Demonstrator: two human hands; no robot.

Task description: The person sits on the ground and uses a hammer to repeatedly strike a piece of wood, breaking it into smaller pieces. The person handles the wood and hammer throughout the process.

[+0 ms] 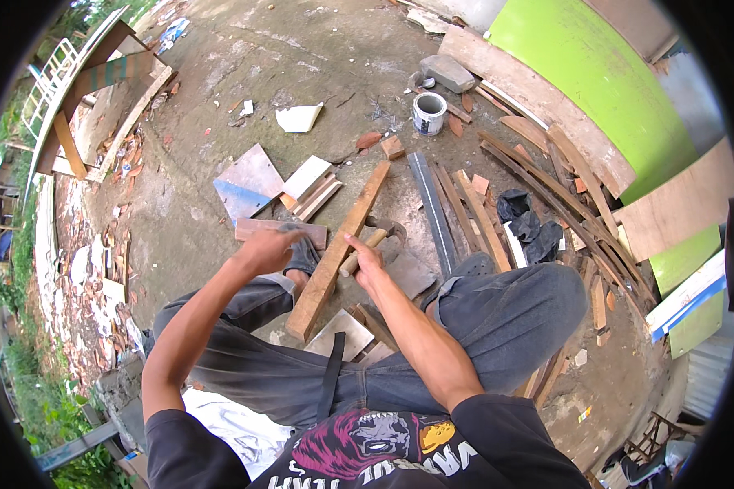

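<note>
At the frame's centre, the right hand's [367, 262] fingers wrap a hammer [365, 252]; the left hand [267, 251], left of centre, is partly curled, and whether it pinches anything I cannot tell. Good hammering likely means bracing the wooden batten [334, 265] firmly, fingers clear. The batten slants mid-frame, brown, straight-edged, darkly stained; the hammer's handle is pale wood, its head dark.

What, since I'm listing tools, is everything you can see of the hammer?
The hammer has a light brown, wooden-looking handle and a dark, curved head that looks like metal. The right hand grips the handle, which slants across the picture, head end toward the upper right. It appears beside the long wooden beam; whether they touch is unclear.
</note>
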